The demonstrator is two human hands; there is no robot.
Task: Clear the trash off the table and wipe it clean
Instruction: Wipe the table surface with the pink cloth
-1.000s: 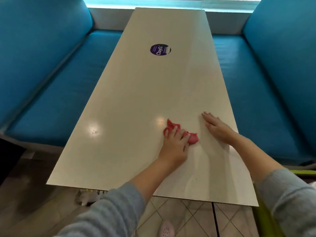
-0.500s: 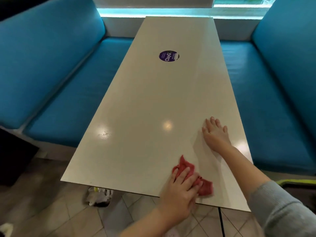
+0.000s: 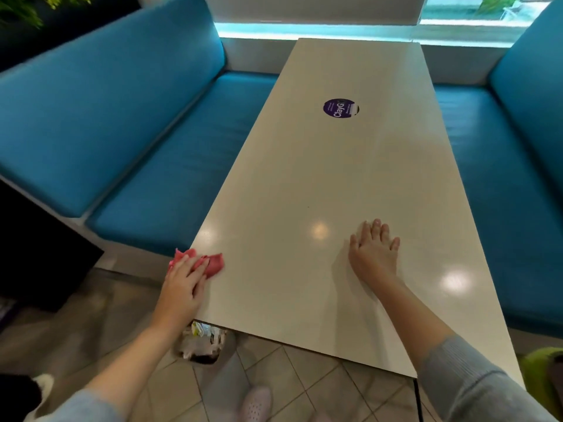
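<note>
A long beige table (image 3: 335,178) runs away from me, with a round purple sticker (image 3: 340,108) near its far half. My left hand (image 3: 182,287) presses a crumpled pink cloth (image 3: 210,263) against the table's left edge near the front corner; part of the cloth hangs past the edge. My right hand (image 3: 374,254) lies flat on the tabletop with fingers spread, holding nothing. A clump of crumpled trash (image 3: 201,345) sits on the floor under the table's front left corner.
Blue padded benches flank the table on the left (image 3: 137,147) and right (image 3: 511,193). A window ledge (image 3: 304,28) closes the far end. Tiled floor (image 3: 289,385) and a light shoe (image 3: 256,403) show below the front edge. A green object (image 3: 545,373) sits at lower right.
My left hand has swept the pink cloth from the table's front edge near the middle over to the left edge. My right hand has stayed flat on the table.
</note>
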